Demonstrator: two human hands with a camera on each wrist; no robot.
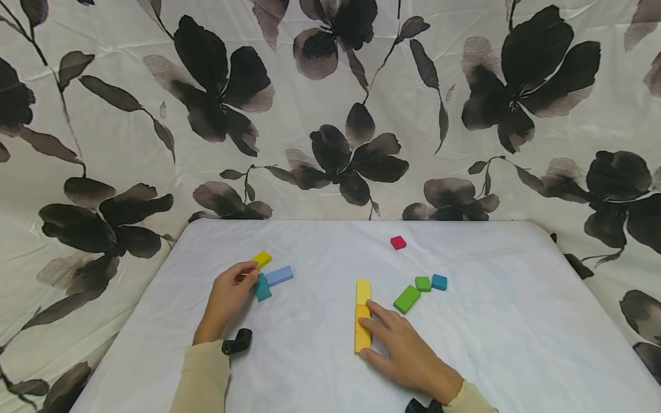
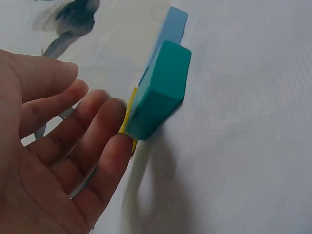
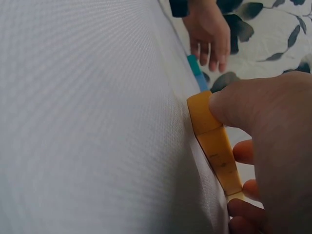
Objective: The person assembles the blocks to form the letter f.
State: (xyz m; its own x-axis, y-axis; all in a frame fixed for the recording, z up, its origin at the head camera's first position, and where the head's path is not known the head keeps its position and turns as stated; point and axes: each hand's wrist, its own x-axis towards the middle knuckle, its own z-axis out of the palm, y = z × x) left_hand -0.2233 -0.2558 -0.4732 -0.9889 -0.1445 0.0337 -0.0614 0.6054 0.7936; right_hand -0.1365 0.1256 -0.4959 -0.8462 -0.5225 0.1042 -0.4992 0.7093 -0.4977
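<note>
My left hand (image 1: 230, 295) is beside a teal block (image 1: 262, 287), its fingers loosely bent. In the left wrist view the fingertips are near the teal block (image 2: 168, 78), with nothing between thumb and fingers; whether they touch it I cannot tell. A light blue block (image 1: 280, 276) and a yellow block (image 1: 262, 259) lie close by. My right hand (image 1: 401, 348) rests along the right side of a straight row of yellow-orange blocks (image 1: 362, 326). Its thumb is at the row's near end, seen on the orange block (image 3: 202, 114) in the right wrist view, and its fingers reach farther along.
Right of the row lie a long green block (image 1: 407, 299), a small green block (image 1: 423, 284) and a blue block (image 1: 439, 281). A red block (image 1: 398, 242) sits near the back of the white-covered table (image 1: 496, 344). Behind hangs a flower-patterned cloth (image 1: 310, 97).
</note>
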